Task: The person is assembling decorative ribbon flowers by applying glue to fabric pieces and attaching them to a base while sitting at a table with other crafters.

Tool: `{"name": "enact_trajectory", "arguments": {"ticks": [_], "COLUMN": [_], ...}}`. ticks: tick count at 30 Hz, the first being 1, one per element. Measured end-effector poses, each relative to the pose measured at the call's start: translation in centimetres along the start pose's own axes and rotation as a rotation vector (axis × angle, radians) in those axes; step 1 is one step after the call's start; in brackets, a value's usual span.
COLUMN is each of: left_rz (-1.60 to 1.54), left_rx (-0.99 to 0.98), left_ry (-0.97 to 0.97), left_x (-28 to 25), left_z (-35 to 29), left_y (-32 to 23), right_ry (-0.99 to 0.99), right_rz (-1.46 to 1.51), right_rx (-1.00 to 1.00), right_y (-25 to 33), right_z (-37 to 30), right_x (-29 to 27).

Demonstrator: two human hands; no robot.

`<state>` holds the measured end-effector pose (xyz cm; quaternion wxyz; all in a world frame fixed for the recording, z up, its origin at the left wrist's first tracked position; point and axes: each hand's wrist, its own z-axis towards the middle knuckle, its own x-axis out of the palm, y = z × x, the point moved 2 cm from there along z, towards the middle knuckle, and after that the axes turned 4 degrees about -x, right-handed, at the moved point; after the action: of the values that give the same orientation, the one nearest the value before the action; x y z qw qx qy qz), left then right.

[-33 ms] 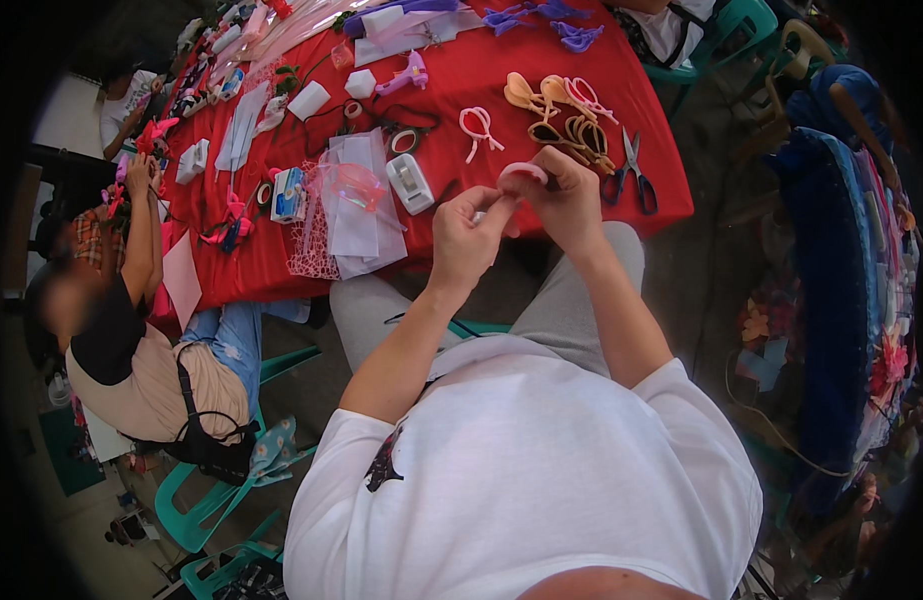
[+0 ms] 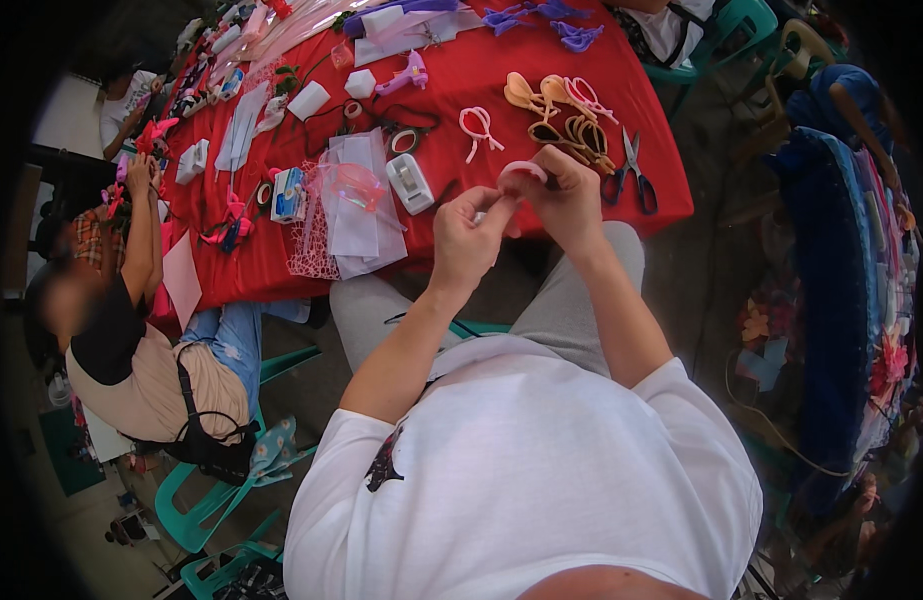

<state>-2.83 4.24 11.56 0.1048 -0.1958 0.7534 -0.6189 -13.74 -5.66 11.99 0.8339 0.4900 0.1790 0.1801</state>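
Observation:
Just past the table's near edge, my two hands meet over a bent pink strip (image 2: 521,172) that looks like fuzzy craft stem. My right hand (image 2: 568,203) is closed on its looped part. The fingers of my left hand (image 2: 463,240) are pinched together at its lower end, which they largely hide. Beyond my hands lies a pink loop with crossed ends (image 2: 478,133). Further right are peach looped stems (image 2: 524,93), brown looped stems (image 2: 584,138) and a pink-and-white loop (image 2: 588,97). Scissors (image 2: 632,172) lie open to the right of my right hand.
A white tape dispenser (image 2: 411,183) and translucent sheets (image 2: 366,235) lie left of my hands on the red tablecloth (image 2: 651,110). A purple glue gun (image 2: 405,73) is farther back, with purple bows (image 2: 578,38) at the far edge. Another person (image 2: 146,370) sits at the left.

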Motion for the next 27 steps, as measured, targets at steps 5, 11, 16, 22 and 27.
{"name": "enact_trajectory", "arguments": {"ticks": [5,11,16,22,27], "left_rz": [-0.087,-0.148,-0.141,-0.082,0.13], "left_rx": [0.032,0.097,0.103,0.075,0.257], "left_ry": [-0.011,-0.068,-0.084,-0.086,-0.18], "left_x": [0.3,0.9,1.1,1.0,0.8], "left_z": [0.3,0.3,0.2,-0.4,-0.2], "left_y": [0.9,0.7,0.2,-1.0,-0.2], "right_ry": [0.011,-0.003,-0.012,-0.081,0.012], "right_rz": [-0.072,-0.253,-0.533,-0.159,0.42], "right_rx": [-0.091,-0.222,-0.373,-0.058,0.182], "right_y": [0.1,0.3,0.1,0.4,0.0], "right_z": [0.3,0.7,0.7,1.1,1.1], "right_x": [-0.1,-0.1,-0.1,0.2,0.4]}}
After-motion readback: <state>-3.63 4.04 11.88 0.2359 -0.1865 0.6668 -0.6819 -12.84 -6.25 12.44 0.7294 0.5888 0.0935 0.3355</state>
